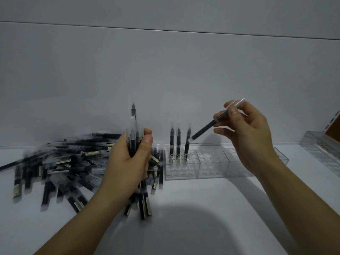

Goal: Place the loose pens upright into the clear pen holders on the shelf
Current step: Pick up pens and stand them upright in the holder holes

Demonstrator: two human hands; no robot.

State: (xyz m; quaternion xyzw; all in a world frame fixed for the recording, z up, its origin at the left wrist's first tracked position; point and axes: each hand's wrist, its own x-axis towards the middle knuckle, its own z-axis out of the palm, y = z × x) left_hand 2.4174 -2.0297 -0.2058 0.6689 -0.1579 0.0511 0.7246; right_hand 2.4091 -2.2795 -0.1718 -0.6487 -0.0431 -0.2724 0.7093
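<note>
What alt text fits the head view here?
The right hand pinches one slim dark pen, tilted, its lower end near three dark pens standing upright in a clear plastic pen holder. The left hand grips an upright bundle of similar pens beside a loose pile of dark pens on the white shelf.

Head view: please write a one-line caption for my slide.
Left hand grips a pen bundle; right hand angles one pen toward the clear holder, where three pens stand upright.
</note>
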